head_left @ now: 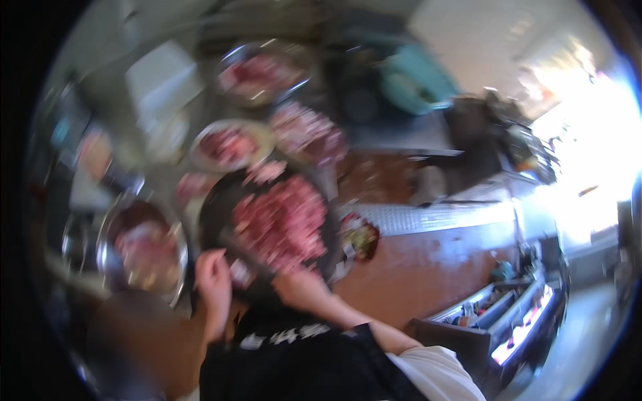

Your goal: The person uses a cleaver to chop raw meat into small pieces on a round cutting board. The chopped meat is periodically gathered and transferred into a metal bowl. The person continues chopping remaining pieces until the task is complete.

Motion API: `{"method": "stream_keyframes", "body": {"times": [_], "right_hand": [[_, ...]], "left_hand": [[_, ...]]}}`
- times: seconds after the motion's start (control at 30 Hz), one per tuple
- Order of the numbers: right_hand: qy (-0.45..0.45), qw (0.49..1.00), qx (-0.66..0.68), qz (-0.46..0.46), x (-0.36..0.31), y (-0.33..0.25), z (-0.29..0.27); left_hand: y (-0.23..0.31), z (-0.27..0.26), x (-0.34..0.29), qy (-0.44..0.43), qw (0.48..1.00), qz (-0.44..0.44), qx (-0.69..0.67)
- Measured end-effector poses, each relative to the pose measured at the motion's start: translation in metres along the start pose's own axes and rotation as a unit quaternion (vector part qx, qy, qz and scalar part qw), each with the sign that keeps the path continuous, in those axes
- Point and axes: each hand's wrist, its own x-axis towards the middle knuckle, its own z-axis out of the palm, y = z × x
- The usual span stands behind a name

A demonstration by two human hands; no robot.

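- L hand: at near edge of the board, L side; fingers bent, bunched close. Blurry, can't tell if they grip anything.
- R hand: at near edge of same board, R of L hand; fingers curled in, fist round a knife. Handle hidden in fist; blade, v. blurred, runs up & L, nr the meat.
- Meat: big heap, cut small, pink-red, on mid & R part of the board; bit of it spills to far edge.
- Board: round, dk, nr R edge of bench, at its near end. Could be a shallow pan, can't tell.
- Sm. pale bit on board's near edge, btwn hands.
- Metal bowl w/ more meat: L of board, near end of bench.
- Plate, pale, w/ red meat: just past board's far edge.
- Pale meat pile: R of plate, by bench R edge.
- 2nd bowl, shiny, meat in it: further up, twd bench far end.
- White sheet or bag: L of 2nd bowl.
- Teal tub: far R, beyond bench R edge.
- Floor: reddish, shiny, w/ metal grate across it.
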Motion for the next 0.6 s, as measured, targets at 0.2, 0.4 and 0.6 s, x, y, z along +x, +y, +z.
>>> {"method": "stream_keyframes", "body": {"times": [0.2, 0.4, 0.6], "right_hand": [[0.052, 0.996, 0.046, 0.052, -0.011, -0.026, -0.028], [0.021, 0.995, 0.058, 0.080, -0.014, -0.044, -0.048], [0.020, 0.997, 0.030, 0.066, -0.011, -0.053, -0.055]], "left_hand": [[-0.001, -0.011, -0.025, 0.015, 0.997, 0.069, -0.002], [0.007, -0.003, -0.021, -0.007, 0.992, 0.123, 0.036], [0.004, 0.014, -0.030, 0.023, 0.993, 0.108, 0.030]]}}
